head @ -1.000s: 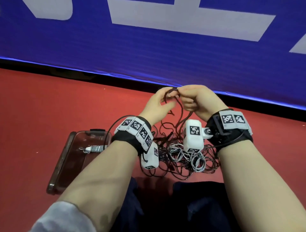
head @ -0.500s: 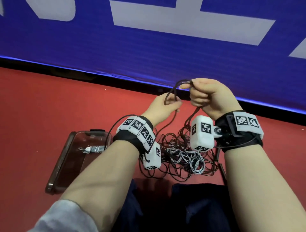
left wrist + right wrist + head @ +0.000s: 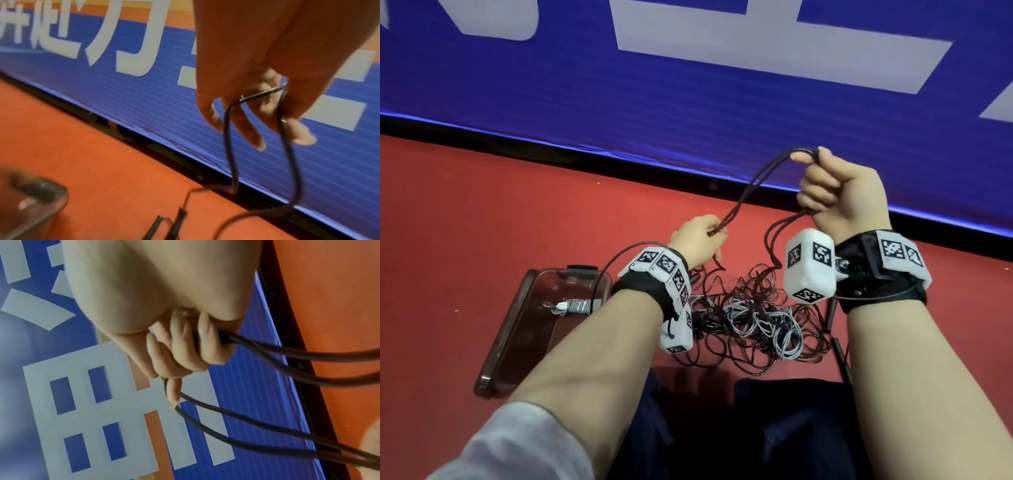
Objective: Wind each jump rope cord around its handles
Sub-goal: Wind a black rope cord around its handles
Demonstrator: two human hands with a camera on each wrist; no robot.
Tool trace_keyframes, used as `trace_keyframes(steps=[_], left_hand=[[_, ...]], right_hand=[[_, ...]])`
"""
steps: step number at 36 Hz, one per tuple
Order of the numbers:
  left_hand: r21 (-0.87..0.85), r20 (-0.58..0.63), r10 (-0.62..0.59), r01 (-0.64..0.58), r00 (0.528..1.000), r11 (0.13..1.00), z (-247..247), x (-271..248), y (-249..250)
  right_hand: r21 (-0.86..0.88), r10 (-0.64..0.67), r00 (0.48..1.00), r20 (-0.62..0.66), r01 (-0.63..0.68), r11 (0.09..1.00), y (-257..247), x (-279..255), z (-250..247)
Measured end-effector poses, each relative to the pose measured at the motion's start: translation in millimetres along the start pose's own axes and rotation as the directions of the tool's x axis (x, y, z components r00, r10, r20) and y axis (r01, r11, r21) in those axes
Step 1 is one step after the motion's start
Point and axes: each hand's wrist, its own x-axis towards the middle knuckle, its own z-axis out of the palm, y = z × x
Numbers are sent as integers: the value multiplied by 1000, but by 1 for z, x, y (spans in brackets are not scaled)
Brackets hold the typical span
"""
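A doubled dark jump rope cord (image 3: 751, 186) stretches between my two hands above the red floor. My right hand (image 3: 828, 192) is raised and closed in a fist round the cord (image 3: 267, 353), which runs out both sides of the fist. My left hand (image 3: 700, 240) sits lower and pinches the same cord (image 3: 257, 95) between thumb and fingers, two strands hanging down. Below lies a tangled heap of dark and grey cords (image 3: 753, 318). Two thin dark handles (image 3: 164, 227) lie on the floor near the left hand.
A brown transparent tray (image 3: 517, 325) on the floor at the left holds a grey rope wound on its handles (image 3: 575, 306). A blue banner wall (image 3: 688, 102) stands close behind. My dark-trousered knees (image 3: 756, 428) are at the bottom. Another dark handle (image 3: 837, 342) lies by the right forearm.
My hands have parted: the right rose up and right with the cord, the left dropped lower, and a doubled length of cord now stretches between them.
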Motion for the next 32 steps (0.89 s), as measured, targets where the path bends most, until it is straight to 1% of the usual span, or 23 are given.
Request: trace_keyframes(steps=[3, 5, 7, 9, 11, 12, 13, 14, 15, 16, 17, 18, 19, 20, 21, 22, 23, 24, 25, 26, 28, 30, 32], left_hand=[[-38, 21, -53, 54, 998, 998, -4, 1, -9], [-69, 18, -64, 65, 998, 995, -6, 1, -16], [-114, -19, -56, 54, 998, 992, -8, 2, -19], [-234, -65, -47, 31, 997, 972, -10, 3, -16], [-346, -111, -35, -6, 993, 938, -12, 5, -10], [-369, -132, -34, -17, 991, 929, -12, 6, -7], [-378, -150, -33, -27, 988, 925, -12, 7, -4], [-394, -165, -29, -39, 986, 918, -12, 8, -2], [-412, -171, -23, -51, 985, 910, -12, 8, 0], [-420, -170, -11, -63, 985, 905, -12, 7, 3], [-404, -163, 9, -75, 987, 912, -12, 6, 5], [-373, -148, 33, -86, 989, 924, -11, 5, 7], [-333, -121, 59, -96, 991, 938, -10, 3, 10], [-299, -89, 84, -107, 992, 948, -9, 2, 12], [-271, -58, 103, -115, 993, 956, -7, 1, 15], [-255, -34, 117, -122, 993, 959, -6, -1, 19], [-246, -19, 130, -130, 991, 960, -5, -2, 22], [-239, -13, 143, -142, 990, 960, -5, -3, 24], [-229, -13, 155, -154, 988, 961, -5, -3, 25], [-221, -17, 162, -162, 987, 962, -6, -4, 26], [-197, -41, 168, -173, 985, 965, -7, -4, 24], [-170, -109, 169, -186, 980, 968, -9, -4, 20], [-163, -190, 158, -190, 969, 968, -11, -2, 18]], right_hand=[[119, -73, 996, -51, 78, 990, -2, 0, -6], [177, -107, 991, -78, 119, 977, -5, -2, -8], [208, -131, 983, -126, 156, 966, -7, -5, -8], [222, -140, 969, -202, 185, 957, -9, -8, -11], [135, -139, 951, -274, 182, 974, -9, -3, -20], [26, -144, 942, -302, 159, 987, -9, 0, -21], [-147, -154, 926, -343, 110, 983, -6, 8, -25], [-369, -175, 910, -376, 26, 929, -4, 14, -25], [-604, -189, 906, -380, -87, 792, 0, 18, -26], [-784, -200, 906, -373, -192, 590, 6, 21, -30], [-888, -213, 907, -364, -269, 372, 12, 20, -30], [-940, -232, 919, -319, -276, 199, 18, 17, -26], [-972, -227, 946, -231, -215, 94, 23, 13, -20], [-987, -155, 977, -146, -134, 84, 29, 11, -15], [-984, -23, 996, -85, -81, 161, 35, 11, -11], [-965, 125, 991, -37, -68, 253, 40, 9, -4], [-951, 244, 970, 7, -69, 301, 46, 9, 0], [-951, 310, 950, 44, -55, 303, 51, 8, 4], [-958, 335, 939, 73, -28, 287, 55, 9, 6], [-968, 326, 942, 85, 1, 252, 58, 8, 7], [-981, 209, 974, 84, 43, 190, 59, 10, 7], [-990, 80, 996, 36, 24, 140, 55, 11, 6], [-993, -43, 998, 46, 50, 103, 52, 11, 7]])
